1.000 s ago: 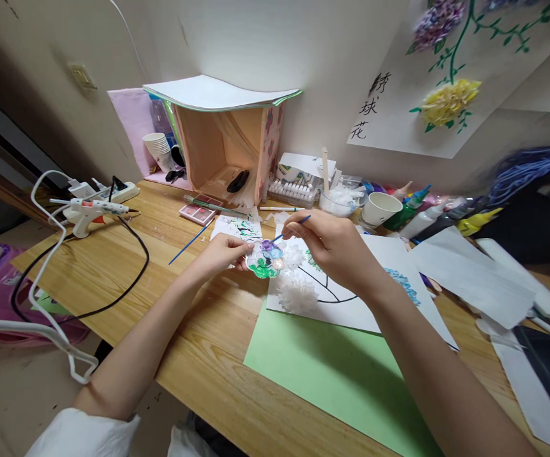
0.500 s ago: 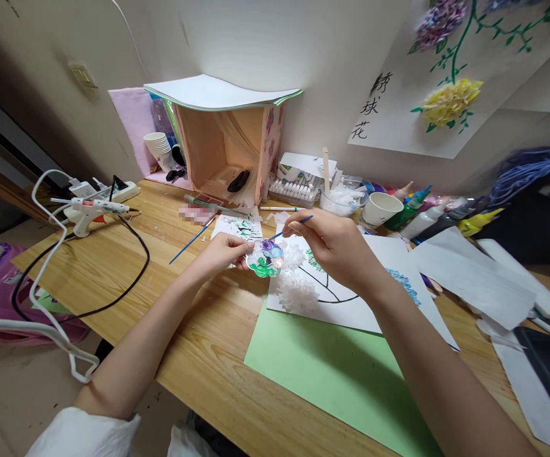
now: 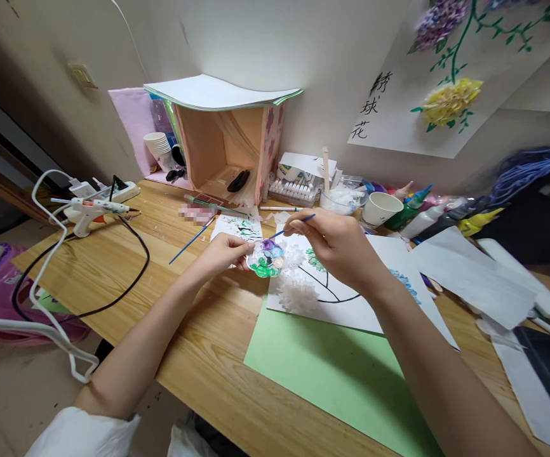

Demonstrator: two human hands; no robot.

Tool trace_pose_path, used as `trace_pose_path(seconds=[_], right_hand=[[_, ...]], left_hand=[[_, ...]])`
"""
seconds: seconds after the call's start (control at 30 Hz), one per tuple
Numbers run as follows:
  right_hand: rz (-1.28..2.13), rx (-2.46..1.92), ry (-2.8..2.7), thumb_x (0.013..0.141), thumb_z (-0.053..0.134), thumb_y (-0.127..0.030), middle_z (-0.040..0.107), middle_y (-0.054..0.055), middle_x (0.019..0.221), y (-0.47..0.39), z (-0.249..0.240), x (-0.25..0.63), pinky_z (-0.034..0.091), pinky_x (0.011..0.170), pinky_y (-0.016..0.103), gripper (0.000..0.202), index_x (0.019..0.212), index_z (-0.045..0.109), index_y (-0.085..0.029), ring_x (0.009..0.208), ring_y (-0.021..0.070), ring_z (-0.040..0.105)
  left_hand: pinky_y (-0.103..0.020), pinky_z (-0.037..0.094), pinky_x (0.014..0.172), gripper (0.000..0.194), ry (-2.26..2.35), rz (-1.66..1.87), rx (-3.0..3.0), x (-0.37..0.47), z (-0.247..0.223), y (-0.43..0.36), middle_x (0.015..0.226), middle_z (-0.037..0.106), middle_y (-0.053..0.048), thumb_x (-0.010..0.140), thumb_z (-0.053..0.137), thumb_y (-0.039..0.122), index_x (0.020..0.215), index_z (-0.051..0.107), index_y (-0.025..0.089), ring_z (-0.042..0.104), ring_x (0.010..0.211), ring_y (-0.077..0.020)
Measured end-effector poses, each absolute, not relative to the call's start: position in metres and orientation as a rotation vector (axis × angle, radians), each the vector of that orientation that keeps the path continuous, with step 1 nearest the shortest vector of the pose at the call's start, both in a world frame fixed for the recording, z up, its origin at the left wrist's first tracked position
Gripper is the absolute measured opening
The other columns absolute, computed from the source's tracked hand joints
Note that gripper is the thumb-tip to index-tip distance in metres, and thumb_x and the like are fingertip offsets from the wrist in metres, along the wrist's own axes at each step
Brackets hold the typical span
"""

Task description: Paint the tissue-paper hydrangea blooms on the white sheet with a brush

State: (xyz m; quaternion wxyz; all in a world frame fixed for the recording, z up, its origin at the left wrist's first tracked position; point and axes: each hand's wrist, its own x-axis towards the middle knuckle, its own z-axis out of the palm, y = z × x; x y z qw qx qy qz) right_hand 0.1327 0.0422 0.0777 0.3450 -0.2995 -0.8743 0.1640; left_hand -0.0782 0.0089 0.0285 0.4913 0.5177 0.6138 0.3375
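Observation:
My left hand (image 3: 231, 251) pinches the edge of a small flower-shaped paint palette (image 3: 264, 260) with purple, green, blue and peach paint in its wells. In my right hand (image 3: 335, 244) is a thin blue paintbrush (image 3: 309, 218), its tip over the palette beside the purple well; I cannot tell whether it touches paint. Beneath and right of the palette lie white paper flowers (image 3: 298, 292) on a white sheet (image 3: 351, 317) with black stem lines. A green flower (image 3: 314, 259) and a blue flower (image 3: 406, 285) also show on that sheet, partly hidden by my right hand and arm.
A green sheet (image 3: 332, 381) lies under the white one. Left are a glue gun (image 3: 87, 212) with looping cords and a second brush (image 3: 192, 241). Behind stand an open pink box (image 3: 227, 146), a paper cup (image 3: 382, 209) and paint bottles (image 3: 415, 212). Loose paper (image 3: 475, 273) lies right.
My right hand and the brush have shifted very slightly; the brush tip stays near the purple well. My left hand and the palette look almost unmoved.

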Motion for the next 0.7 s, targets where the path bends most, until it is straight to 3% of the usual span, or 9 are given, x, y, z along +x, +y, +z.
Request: trace_pose_path(seconds=[0.7], right_hand=[[0.465,-0.759,-2.303,0.093,0.043,-0.025,0.071,0.005,0.08,0.0434,0.0768,0.1331,0.047,0.067,0.027,0.024,0.082,0.063,-0.017,0.074,0.0165,0.066]], left_hand=[[-0.019,0.04,0.049,0.028,1.495,0.832,1.261,-0.0783,0.027,0.0096,0.047,0.059,-0.001,0.078,0.06,0.029,0.056,0.062,0.012,0.053,0.045,-0.0095]])
